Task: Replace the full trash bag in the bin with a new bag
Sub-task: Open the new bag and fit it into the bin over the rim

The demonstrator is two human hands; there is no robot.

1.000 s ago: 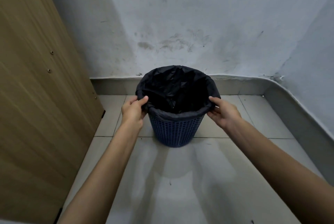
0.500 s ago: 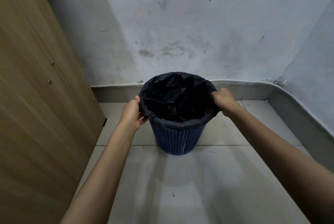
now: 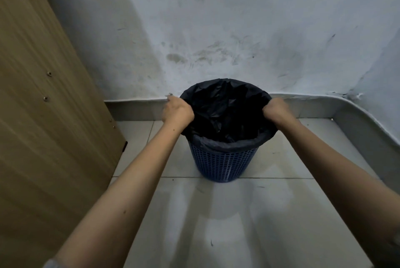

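Note:
A blue perforated plastic bin (image 3: 224, 160) stands on the tiled floor near the back wall. A black trash bag (image 3: 225, 107) lines it, its edge folded over the front of the rim and its mouth spread wide. My left hand (image 3: 177, 111) grips the bag's edge at the far left of the rim with curled fingers. My right hand (image 3: 276, 110) grips the bag's edge at the far right. The inside of the bag is dark, and I cannot see what it holds.
A wooden panel (image 3: 43, 116) stands upright close on the left. The stained white wall (image 3: 238, 40) and a grey skirting (image 3: 313, 105) run behind the bin and curve round on the right. Pale floor tiles (image 3: 216, 224) stretch toward me.
Both hands have slid along the rim from the near sides to the far sides and closed on the bag's edge. The view has tilted up a little.

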